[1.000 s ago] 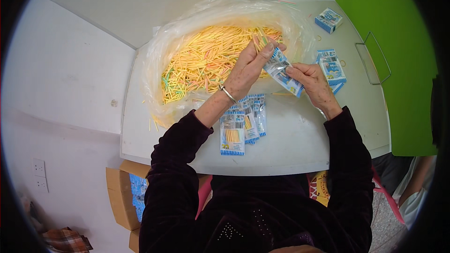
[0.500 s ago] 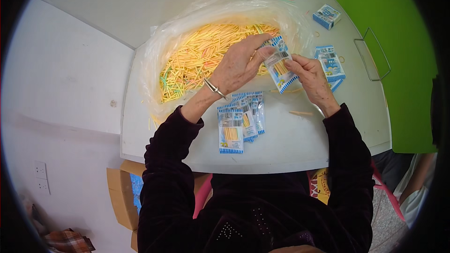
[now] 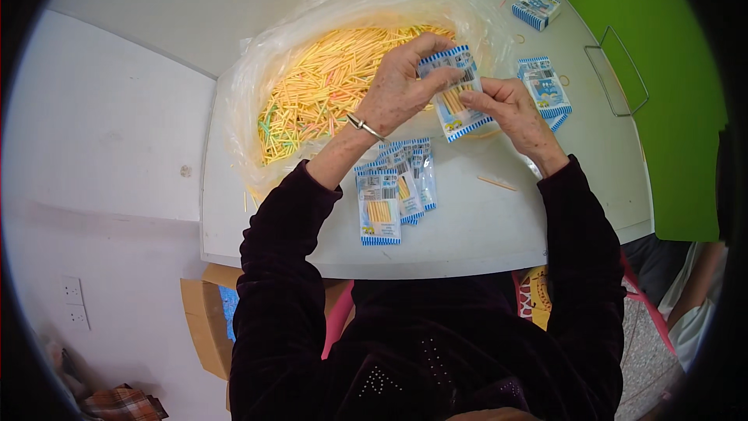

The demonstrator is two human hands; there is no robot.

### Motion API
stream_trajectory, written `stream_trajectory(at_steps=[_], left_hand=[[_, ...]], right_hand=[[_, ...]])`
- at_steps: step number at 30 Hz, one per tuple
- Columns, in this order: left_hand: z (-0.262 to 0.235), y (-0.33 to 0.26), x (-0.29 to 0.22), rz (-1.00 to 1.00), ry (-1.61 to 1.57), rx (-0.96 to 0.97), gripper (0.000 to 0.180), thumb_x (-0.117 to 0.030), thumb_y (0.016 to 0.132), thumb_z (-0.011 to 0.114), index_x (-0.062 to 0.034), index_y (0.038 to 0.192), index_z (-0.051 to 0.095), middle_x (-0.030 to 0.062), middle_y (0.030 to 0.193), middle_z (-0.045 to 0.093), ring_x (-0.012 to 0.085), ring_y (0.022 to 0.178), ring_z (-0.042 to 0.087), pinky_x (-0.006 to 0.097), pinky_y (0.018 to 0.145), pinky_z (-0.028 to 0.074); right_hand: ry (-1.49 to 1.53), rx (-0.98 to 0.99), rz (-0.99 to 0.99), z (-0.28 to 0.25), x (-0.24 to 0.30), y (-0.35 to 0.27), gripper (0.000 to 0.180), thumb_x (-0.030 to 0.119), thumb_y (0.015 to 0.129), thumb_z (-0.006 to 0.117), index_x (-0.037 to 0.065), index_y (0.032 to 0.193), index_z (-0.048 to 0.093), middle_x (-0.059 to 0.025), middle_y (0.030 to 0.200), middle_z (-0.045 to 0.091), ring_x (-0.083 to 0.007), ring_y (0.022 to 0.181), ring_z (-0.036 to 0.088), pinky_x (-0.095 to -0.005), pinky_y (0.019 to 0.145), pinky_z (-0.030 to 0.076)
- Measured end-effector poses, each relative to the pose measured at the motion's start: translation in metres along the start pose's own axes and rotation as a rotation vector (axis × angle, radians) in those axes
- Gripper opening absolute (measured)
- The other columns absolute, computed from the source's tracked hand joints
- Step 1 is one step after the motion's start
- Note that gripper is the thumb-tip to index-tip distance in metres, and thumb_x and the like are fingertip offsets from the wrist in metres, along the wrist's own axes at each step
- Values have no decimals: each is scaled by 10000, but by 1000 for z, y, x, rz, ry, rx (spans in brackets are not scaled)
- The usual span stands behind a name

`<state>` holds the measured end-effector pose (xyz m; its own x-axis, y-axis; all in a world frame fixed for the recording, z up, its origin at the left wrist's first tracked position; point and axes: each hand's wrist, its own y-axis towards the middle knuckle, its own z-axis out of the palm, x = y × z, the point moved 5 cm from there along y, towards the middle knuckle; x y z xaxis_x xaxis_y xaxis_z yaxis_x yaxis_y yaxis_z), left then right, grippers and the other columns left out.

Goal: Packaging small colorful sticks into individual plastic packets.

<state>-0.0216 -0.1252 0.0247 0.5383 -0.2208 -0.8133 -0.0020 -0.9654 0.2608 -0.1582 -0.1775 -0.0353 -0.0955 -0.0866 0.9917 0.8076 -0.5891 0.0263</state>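
Observation:
Between my two hands is a small clear packet (image 3: 456, 115) with blue striped ends and pale yellow sticks inside. My left hand (image 3: 407, 84), with a metal bangle at the wrist, pinches its upper part. My right hand (image 3: 516, 113) grips its right side with thumb and fingers. Behind them, a large clear plastic bag (image 3: 241, 121) gapes open, full of loose thin sticks (image 3: 327, 82), mostly yellow with some pink and green. In front of my left wrist lies an overlapping pile of similar packets (image 3: 379, 214).
On the right of the table (image 3: 467, 242) lie more packets (image 3: 545, 90), with a banded bundle of packets (image 3: 536, 9) farther back. Rubber bands and a loose stick (image 3: 497, 183) lie nearby. A green panel with a wire handle (image 3: 623, 70) borders the right; a cardboard box (image 3: 204, 320) stands below left.
The held packet has shifted slightly left and turned more upright. My left thumb now lies farther across its front. The whole view has moved a little, so the table sits higher.

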Motion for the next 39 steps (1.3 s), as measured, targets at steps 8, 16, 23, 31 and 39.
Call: stream_trajectory(at_steps=[8, 16, 23, 31, 39], left_hand=[[10, 5, -14, 30, -35, 34, 300, -122, 751, 673, 10, 996, 560, 65, 901, 603, 130, 829, 576, 259, 754, 476], [5, -4, -17, -26, -178, 70, 295, -130, 747, 668, -4, 991, 563, 30, 896, 581, 99, 822, 544, 249, 743, 458], [4, -13, -22, -92, -146, 92, 300, -135, 749, 665, -10, 1002, 565, 24, 871, 580, 100, 818, 546, 250, 743, 454], [5, -18, -26, 119, -98, -98, 400, -138, 746, 702, -11, 1077, 517, 59, 899, 585, 134, 807, 571, 260, 695, 477], [106, -68, -42, 584, 593, 214, 240, -41, 696, 550, 12, 928, 519, 104, 758, 524, 251, 718, 520, 353, 617, 432]], right_hand=[[-55, 30, 15, -3, 11, -5, 240, 188, 837, 628, -5, 977, 657, -16, 828, 654, -35, 740, 564, -175, 674, 438], [-73, 134, 93, 5, 14, -12, 242, 224, 834, 641, 15, 952, 670, -15, 836, 656, -38, 754, 561, -193, 716, 430], [-144, 178, 62, 15, 8, -11, 258, 297, 795, 682, 40, 783, 659, 51, 617, 517, -12, 560, 406, -191, 501, 297], [-122, 2, -63, -20, 18, -4, 205, 224, 816, 661, 20, 832, 680, 5, 725, 623, -37, 660, 522, -194, 645, 402], [-173, -204, -174, -90, 28, -6, 260, 269, 835, 644, 23, 913, 679, -8, 768, 649, -34, 688, 563, -194, 666, 433]])
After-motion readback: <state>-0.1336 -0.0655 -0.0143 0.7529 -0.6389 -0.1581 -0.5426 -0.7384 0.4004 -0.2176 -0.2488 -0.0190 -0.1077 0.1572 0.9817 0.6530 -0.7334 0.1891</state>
